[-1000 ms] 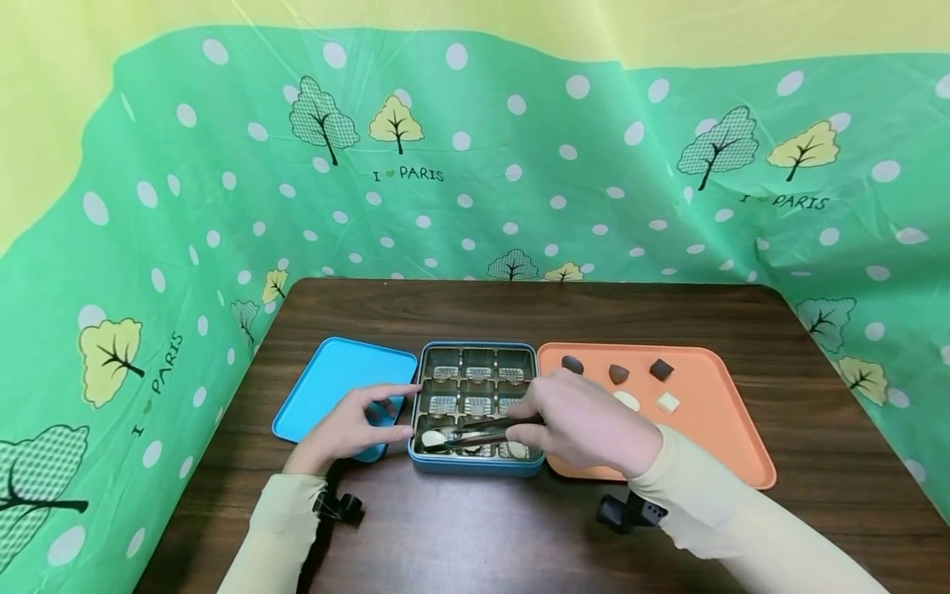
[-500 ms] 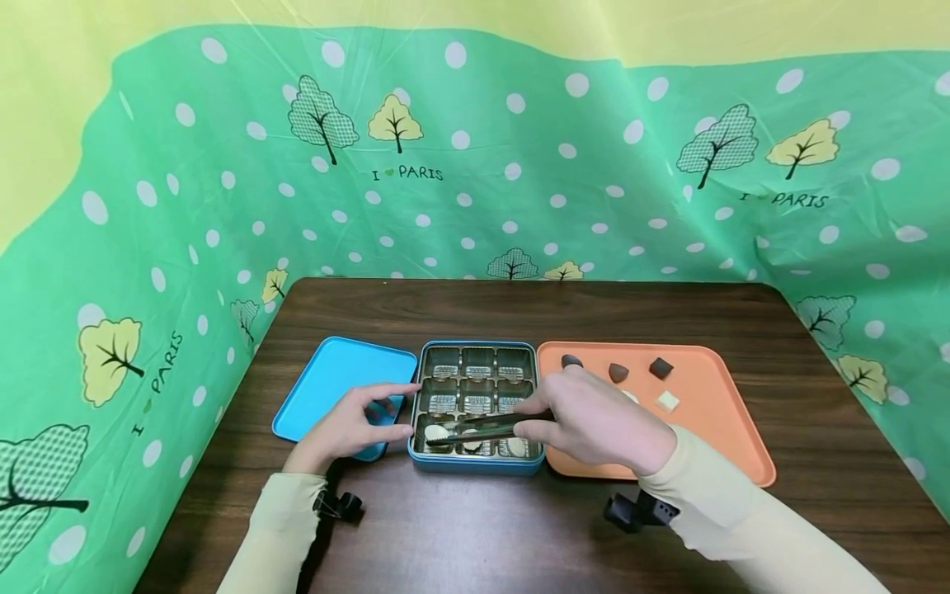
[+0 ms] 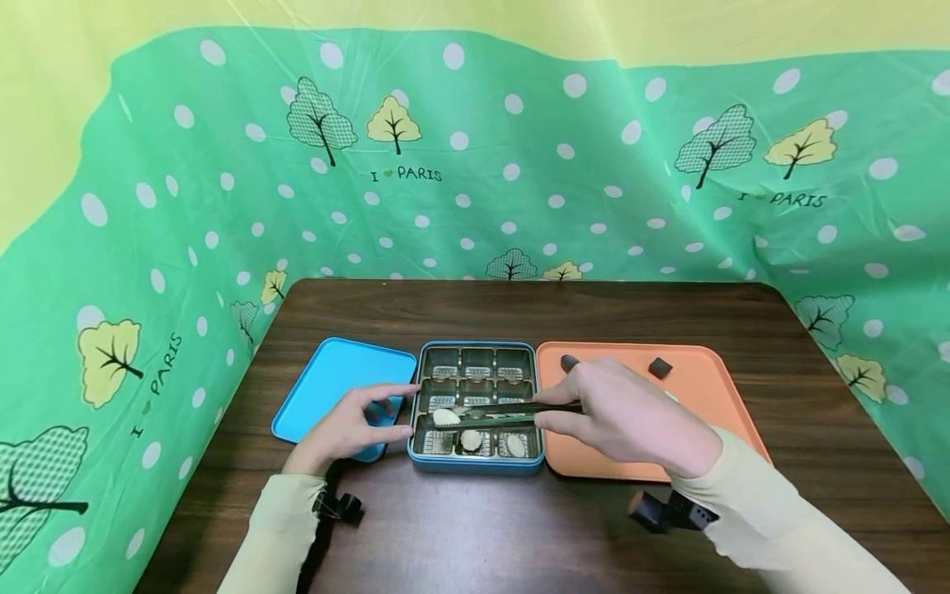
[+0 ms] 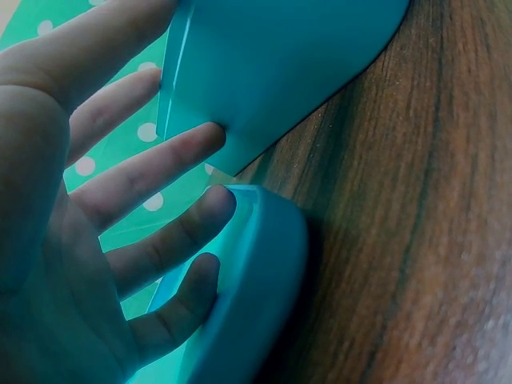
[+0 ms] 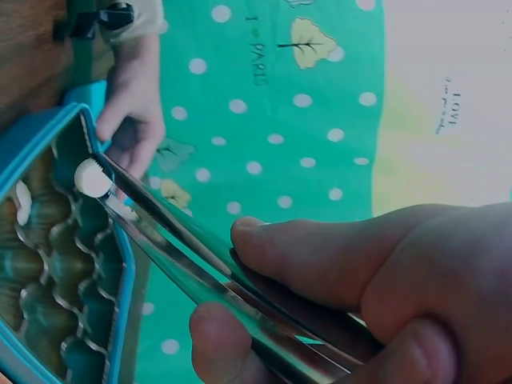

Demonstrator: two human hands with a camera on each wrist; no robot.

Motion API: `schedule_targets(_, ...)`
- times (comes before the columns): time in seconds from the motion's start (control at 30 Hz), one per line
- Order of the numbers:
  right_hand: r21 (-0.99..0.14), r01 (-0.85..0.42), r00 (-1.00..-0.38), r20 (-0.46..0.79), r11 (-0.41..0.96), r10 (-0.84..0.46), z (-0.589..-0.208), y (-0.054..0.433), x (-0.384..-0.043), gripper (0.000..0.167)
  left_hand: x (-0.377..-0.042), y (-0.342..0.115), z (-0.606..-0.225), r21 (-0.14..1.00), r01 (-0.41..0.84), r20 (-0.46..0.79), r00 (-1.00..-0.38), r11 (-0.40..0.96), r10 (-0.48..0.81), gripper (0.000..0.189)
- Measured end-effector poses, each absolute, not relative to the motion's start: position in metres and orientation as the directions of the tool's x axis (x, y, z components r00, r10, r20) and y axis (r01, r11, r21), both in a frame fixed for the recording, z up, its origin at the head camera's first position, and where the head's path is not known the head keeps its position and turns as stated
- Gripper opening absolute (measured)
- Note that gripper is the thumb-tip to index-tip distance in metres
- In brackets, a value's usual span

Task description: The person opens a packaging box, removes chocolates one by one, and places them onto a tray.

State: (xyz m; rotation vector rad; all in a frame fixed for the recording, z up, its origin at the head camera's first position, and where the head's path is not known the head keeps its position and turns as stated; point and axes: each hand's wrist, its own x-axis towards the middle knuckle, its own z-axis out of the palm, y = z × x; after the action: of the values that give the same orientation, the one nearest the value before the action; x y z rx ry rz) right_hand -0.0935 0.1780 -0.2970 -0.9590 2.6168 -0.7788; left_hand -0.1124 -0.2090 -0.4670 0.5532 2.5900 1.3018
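My right hand [image 3: 616, 412] pinches a pair of metal tongs [image 5: 240, 296] between thumb and fingers. At the tongs' tips sits a white chocolate [image 5: 94, 178], raised over the left side of a blue box [image 3: 475, 466] with a compartmented insert. Two more white chocolates, one round [image 3: 471, 440] and one oval [image 3: 515, 446], lie in the front row's middle and right compartments. My left hand [image 3: 352, 425] keeps its thumb and index finger at the box's left edge. In the left wrist view its other fingers [image 4: 184, 232] spread loosely over a blue lid [image 4: 268, 280].
Right of the box lies an orange tray [image 3: 712, 388], partly covered by my right hand. Dark chocolates [image 3: 660, 368] show on it. Left of the box, the blue lid [image 3: 334, 371] lies on the dark wooden table [image 3: 460, 536]. Polka-dot cloth [image 3: 475, 181] hangs behind.
The white chocolate has risen from the front-left compartment with the tongs. My right hand has shifted right and back over the tray. The left hand stays put.
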Motion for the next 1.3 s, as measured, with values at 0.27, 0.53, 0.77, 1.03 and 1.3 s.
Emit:
schedule_targets(0.27,-0.552,-0.493,-0.801,-0.014,0.672,-0.599,-0.286,0.209,-0.093,0.013,-0.111,-0.210,-0.467,0.808,0.246,0.005,-0.912,0.535,0.410,0.062)
schedule_targets(0.53,-0.546,-0.458,-0.844,0.019,0.701,-0.536,-0.285,0.246,-0.092,0.023,-0.112,-0.210,-0.468,0.806,0.239,-0.003,-0.913,0.542,0.407,0.062)
schedule_targets(0.77,-0.497,-0.410,-0.880,-0.005,0.765,-0.475,-0.290,0.276,-0.089,0.025,-0.112,-0.210,-0.468,0.808,0.237,-0.003,-0.914,0.540,0.405,0.062)
schedule_targets(1.03,-0.460,-0.353,-0.904,-0.056,0.815,-0.423,-0.302,0.301,-0.086,0.021,-0.113,-0.210,-0.467,0.812,0.234,-0.004,-0.914,0.535,0.406,0.062)
schedule_targets(1.3,-0.447,-0.285,-0.909,-0.154,0.848,-0.387,-0.317,0.316,-0.080,0.036,-0.113,-0.209,-0.468,0.815,0.232,-0.007,-0.913,0.531,0.409,0.062)
